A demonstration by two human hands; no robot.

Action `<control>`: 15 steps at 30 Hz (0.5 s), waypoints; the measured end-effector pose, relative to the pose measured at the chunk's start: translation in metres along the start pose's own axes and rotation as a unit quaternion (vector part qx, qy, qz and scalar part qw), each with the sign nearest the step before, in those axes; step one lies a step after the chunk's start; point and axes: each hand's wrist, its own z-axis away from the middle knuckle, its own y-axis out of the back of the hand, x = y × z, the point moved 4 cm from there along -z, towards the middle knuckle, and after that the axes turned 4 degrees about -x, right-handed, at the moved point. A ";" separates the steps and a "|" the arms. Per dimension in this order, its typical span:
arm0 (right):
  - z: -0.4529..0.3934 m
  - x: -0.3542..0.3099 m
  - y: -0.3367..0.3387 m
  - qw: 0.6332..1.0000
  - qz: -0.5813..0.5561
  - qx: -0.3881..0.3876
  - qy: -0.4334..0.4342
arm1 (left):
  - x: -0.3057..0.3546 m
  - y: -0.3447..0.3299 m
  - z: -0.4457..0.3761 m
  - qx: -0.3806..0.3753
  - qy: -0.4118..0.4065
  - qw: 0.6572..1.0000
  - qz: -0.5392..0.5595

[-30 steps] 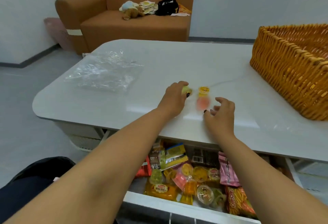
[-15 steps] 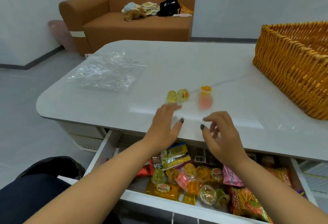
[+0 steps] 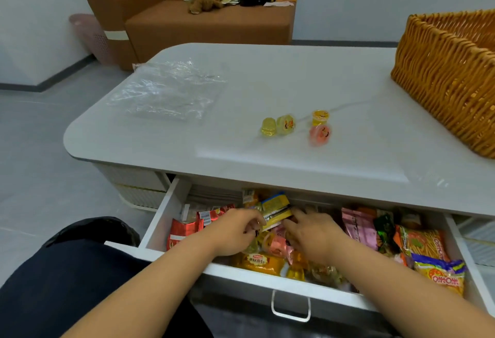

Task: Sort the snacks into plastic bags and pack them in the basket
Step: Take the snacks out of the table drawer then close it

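Both hands are down in the open white drawer at the lower middle of the frame, among a heap of bright snack packets. The left hand has its fingers curled in at the packets, beside a yellow and blue sachet that stands up between the two hands; whether it actually pinches anything cannot be told. The right hand lies palm down with its fingers spread flat over the sweets, grasping nothing that shows. Both forearms reach in from the bottom edge.

Above the hands, on the white tabletop, lie four small jelly cups: two yellow ones touching, and just to their right a yellow cup against a pink one. The crumpled clear plastic bags lie at upper left, the orange wicker basket at the right edge.
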 end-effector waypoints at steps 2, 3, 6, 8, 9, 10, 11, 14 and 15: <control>-0.008 -0.010 -0.003 0.998 0.019 -0.040 -0.035 | -0.004 -0.007 -0.007 -0.047 0.023 0.998 -0.016; -0.010 -0.013 -0.004 0.997 0.020 -0.052 -0.050 | -0.005 -0.009 -0.008 -0.066 0.030 0.997 -0.026; -0.008 -0.013 0.000 0.997 -0.001 -0.040 -0.069 | -0.007 -0.015 -0.011 -0.101 0.037 0.992 -0.064; -0.002 -0.008 0.002 0.997 -0.041 -0.014 -0.067 | -0.009 -0.018 -0.012 -0.110 0.035 0.990 -0.081; 0.002 -0.005 0.003 0.996 -0.065 -0.003 -0.055 | -0.009 -0.020 -0.013 -0.111 0.032 0.989 -0.088; 0.006 -0.004 0.005 0.996 -0.083 0.008 -0.039 | -0.009 -0.021 -0.013 -0.110 0.028 0.989 -0.092; 0.011 -0.002 0.008 0.995 -0.091 0.023 -0.022 | -0.010 -0.022 -0.014 -0.110 0.026 0.989 -0.093; 0.026 -0.003 0.028 0.990 -0.104 0.088 0.029 | -0.011 -0.023 -0.014 -0.105 0.022 0.990 -0.097; 0.031 -0.004 0.037 0.986 -0.122 0.108 0.047 | -0.011 -0.023 -0.014 -0.103 0.020 0.989 -0.100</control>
